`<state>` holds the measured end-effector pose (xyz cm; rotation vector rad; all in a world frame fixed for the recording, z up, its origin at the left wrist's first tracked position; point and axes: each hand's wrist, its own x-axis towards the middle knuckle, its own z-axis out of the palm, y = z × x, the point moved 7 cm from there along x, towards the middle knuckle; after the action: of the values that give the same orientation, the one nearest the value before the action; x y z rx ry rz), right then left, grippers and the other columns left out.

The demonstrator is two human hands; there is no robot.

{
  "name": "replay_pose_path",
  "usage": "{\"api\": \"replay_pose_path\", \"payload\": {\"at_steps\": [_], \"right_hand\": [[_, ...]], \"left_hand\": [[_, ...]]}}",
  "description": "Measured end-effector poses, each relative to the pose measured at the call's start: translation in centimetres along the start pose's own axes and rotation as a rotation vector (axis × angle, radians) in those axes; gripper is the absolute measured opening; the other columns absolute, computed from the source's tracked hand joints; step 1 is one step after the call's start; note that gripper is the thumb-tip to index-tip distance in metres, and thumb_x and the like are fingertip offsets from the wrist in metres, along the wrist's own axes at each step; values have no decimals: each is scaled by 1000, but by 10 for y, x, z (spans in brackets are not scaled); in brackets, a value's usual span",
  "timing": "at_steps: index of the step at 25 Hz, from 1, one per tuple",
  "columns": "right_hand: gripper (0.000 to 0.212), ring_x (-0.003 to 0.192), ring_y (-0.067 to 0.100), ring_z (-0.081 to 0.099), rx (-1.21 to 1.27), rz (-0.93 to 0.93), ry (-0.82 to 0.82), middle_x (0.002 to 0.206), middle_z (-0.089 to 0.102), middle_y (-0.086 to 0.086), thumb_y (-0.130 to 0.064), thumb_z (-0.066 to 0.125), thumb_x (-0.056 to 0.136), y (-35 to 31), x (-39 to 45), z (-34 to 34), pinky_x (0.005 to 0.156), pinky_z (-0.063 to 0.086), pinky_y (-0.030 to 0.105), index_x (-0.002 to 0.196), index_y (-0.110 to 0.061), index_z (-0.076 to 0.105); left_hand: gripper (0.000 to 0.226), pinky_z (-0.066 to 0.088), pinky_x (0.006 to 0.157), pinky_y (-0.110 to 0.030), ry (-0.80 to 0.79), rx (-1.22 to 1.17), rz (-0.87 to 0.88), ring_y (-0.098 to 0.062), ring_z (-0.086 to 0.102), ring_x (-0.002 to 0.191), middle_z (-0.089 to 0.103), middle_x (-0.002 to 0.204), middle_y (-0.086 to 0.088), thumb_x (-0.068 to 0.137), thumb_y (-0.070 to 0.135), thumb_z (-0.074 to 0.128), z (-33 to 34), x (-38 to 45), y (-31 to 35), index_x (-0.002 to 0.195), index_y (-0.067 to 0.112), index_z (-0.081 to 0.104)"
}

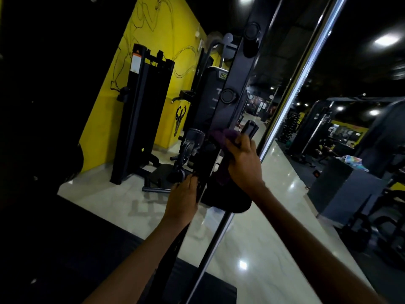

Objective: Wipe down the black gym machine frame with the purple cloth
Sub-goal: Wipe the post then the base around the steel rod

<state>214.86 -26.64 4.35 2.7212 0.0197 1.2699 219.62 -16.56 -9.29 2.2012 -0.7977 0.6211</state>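
The black gym machine frame (238, 73) rises as a flat upright bar through the middle of the view, with round black caps on its face. My right hand (244, 163) grips the purple cloth (223, 145) and presses it against the bar near a black bracket. Part of the cloth hangs down below the hand. My left hand (183, 197) holds a black part at the frame's left edge, just under a black adjuster knob (192, 141). A dark pad sits below both hands.
A chrome guide rod (306, 69) runs diagonally to the right of the frame. Another black weight-stack machine (142, 115) stands against the yellow wall (153, 31) behind. Glossy pale floor (252, 249) spreads below. More machines and a grey box (341, 189) lie on the right.
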Motion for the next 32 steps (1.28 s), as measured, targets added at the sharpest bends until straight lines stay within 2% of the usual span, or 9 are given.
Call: {"api": "replay_pose_path", "payload": {"at_steps": [4,8,11,14,16,20,25,29,32], "right_hand": [[46,97,44,52,45,-34,-88,114,50,20,-5,69,68,-36,-44,52,49,56,40,114,-5,64],[53,115,38,40,-83,-233,-282,126,42,14,-10,68,75,-41,-39,57,64,57,41,127,-13,58],[57,93,38,51,-148,-175,-79,112,38,12,-6,78,59,-21,-28,40,52,53,35,115,-9,65],[76,91,40,55,-79,-164,-127,109,35,10,-7,84,45,-28,-47,68,49,53,34,119,-11,64],[62,96,39,51,32,-170,-154,109,34,8,-6,73,59,-32,-62,76,51,52,33,121,-9,63],[44,93,46,52,248,-16,-158,110,48,24,-5,52,79,-18,-80,77,68,51,40,122,3,59],[46,90,40,52,277,13,-284,107,46,19,4,60,69,-35,-135,115,56,56,43,116,3,60],[68,91,29,41,140,-43,-322,106,37,10,-3,82,47,-43,-135,135,46,51,29,113,-8,65],[65,106,38,49,108,-102,-507,117,36,8,-4,75,64,-51,-138,139,59,57,38,127,-12,59]], "left_hand": [[54,42,89,-39,-45,-117,-30,-35,55,113,46,136,-14,86,-5,51,0,-1,-4,138,3,37],[60,48,79,-43,-144,-279,-67,-38,58,107,51,134,-15,89,-3,48,1,-6,-18,145,11,31],[52,50,81,-38,-148,-314,-113,-30,61,108,58,128,-12,93,5,50,1,-6,-34,143,15,38],[42,44,84,-31,-400,-68,-103,-27,59,109,47,143,-4,96,16,49,30,-44,-49,138,17,46],[59,46,92,-33,-534,-171,-146,-25,54,119,26,156,2,94,14,54,50,-81,-58,148,21,30],[72,47,92,-40,-443,-295,-250,-28,52,121,22,157,1,92,15,58,54,-91,-60,151,21,17],[64,52,86,-42,-245,-226,-141,-31,57,116,30,154,-2,88,4,57,44,-87,-58,147,16,34],[72,49,89,-42,-311,-264,-259,-33,55,118,35,150,-8,90,9,59,65,-109,-67,150,11,20],[72,43,98,-37,-527,-151,-304,-30,47,127,30,151,-8,91,16,58,98,-134,-80,151,9,18]]}}
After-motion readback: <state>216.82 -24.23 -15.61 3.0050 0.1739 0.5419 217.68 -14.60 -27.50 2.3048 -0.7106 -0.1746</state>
